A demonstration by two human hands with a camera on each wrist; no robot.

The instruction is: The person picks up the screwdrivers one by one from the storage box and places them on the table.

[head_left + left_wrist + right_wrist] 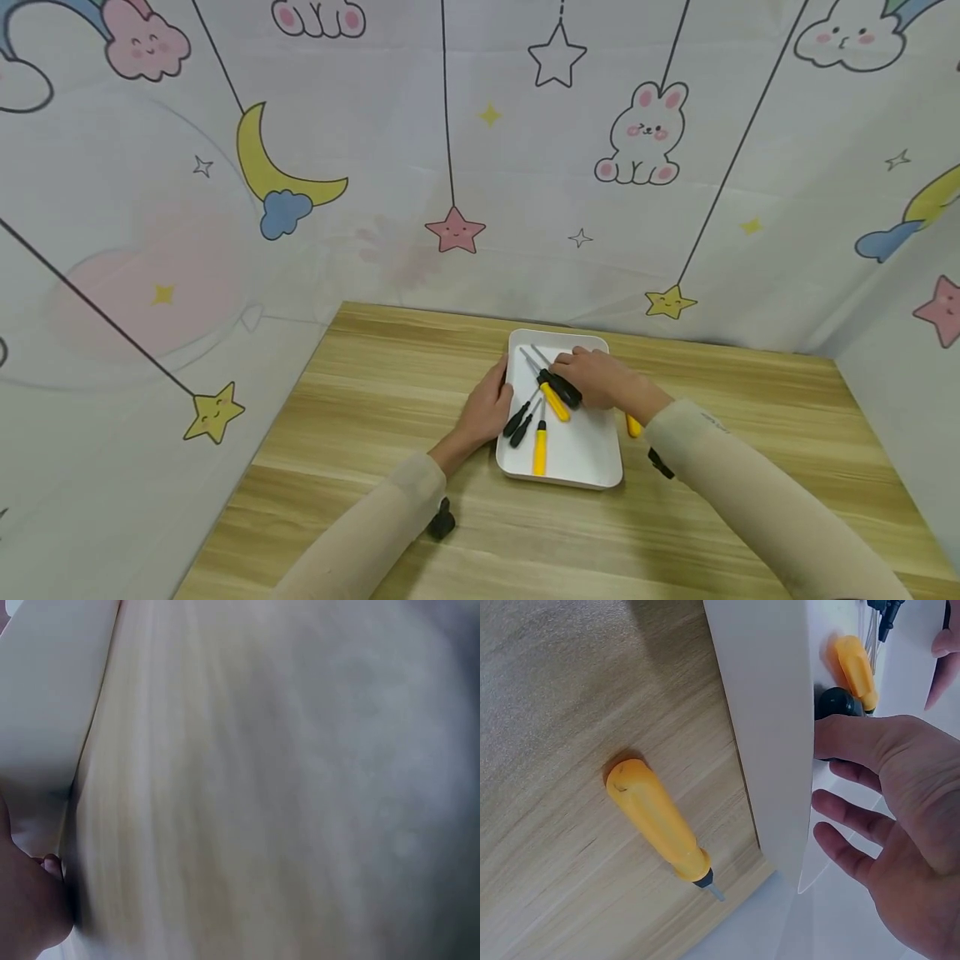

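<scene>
Screwdrivers (555, 402) inside white tray (581, 450)

The left hand (487, 406) holds the left wall of the white tray (588, 450), fingers along its outside, thumb at the rim. The right hand (596, 377) reaches over the tray's right wall, thumb tip hidden inside, other fingers bent and spread. Both sleeved forearms (360, 533) come from the tray's near side.

the head view is softly lit; the left wrist view blurs the tabletop (142, 825).
</scene>
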